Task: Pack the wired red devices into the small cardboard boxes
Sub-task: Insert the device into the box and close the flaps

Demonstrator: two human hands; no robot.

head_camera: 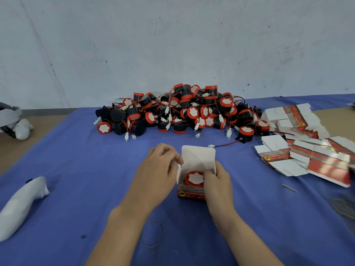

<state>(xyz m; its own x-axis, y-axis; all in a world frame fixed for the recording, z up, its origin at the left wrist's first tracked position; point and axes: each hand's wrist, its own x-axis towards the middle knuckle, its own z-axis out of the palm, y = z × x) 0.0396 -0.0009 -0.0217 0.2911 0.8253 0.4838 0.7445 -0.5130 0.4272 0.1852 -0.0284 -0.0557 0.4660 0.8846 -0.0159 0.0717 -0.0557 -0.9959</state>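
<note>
While both hands close on it, one small cardboard box (190, 192) stands open at the middle of the blue worktop (96, 169), its white lid flap (197, 156) upright toward 12 o'clock. One wired red device (195, 178) sits inside: a red round rim around a white, scalloped face turned upward. Its wire cannot be seen.

The left hand (159, 169) has curled fingers (179, 160), pinching the box's white left edge at 9 o'clock. The right hand (219, 181) wraps the box's wall at 3 o'clock, its curled fingers (208, 175) reaching over the rim and touching the device's red edge.

At 12 o'clock lies a pile of devices (182, 110), black bodies with red caps and red-black wires ending in white plugs, too tangled to count. One loose device (246, 132) lies at 1 o'clock, its wire stretched toward the box.

At 2 to 3 o'clock lie two heaps of flat, unfolded boxes (317, 158), red and white. Two white cloth bundles rest at 9 o'clock (21, 204) and 10 o'clock (23, 128). One rubber band (151, 237) lies at 6 o'clock.
</note>
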